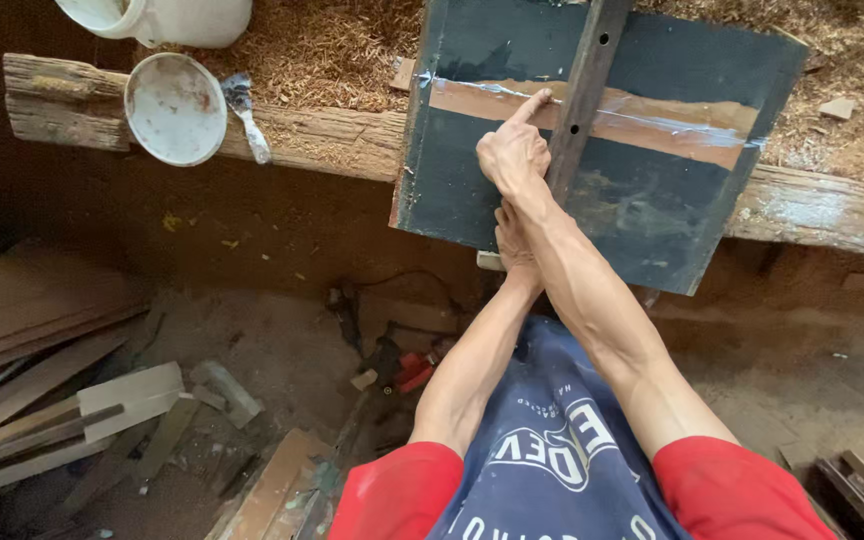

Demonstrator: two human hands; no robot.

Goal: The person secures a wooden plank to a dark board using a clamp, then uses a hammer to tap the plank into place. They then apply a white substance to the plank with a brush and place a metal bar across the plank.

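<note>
Your right hand (514, 152) lay on the dark board (652, 215), its fingers curled in and only the forefinger stretched out, the tip pressed on the wet glue line (642, 118) that ran along the bare brown strip (672, 135) across the board's upper part. The hand pinched nothing. Your left hand (514, 240) sat just below the right one, at the board's lower edge and largely hidden behind your right forearm; you seemed to steady the board there, but whether its fingers were spread or closed could not be told. The board rested tilted on the rough beam (332, 140), its upper end over the sawdust (332, 50) and its lower corner hanging out past the beam toward you. A dark slat (584, 85) with small holes lay across the board, just beside your right forefinger. Well apart to the left, a white lid (175, 108) lay flat on the beam with a smeared brush (247, 118) touching its right side, and a white tub (167, 18) stood above them. Wood offcuts (62, 410) littered the dirt floor at lower left.
</note>
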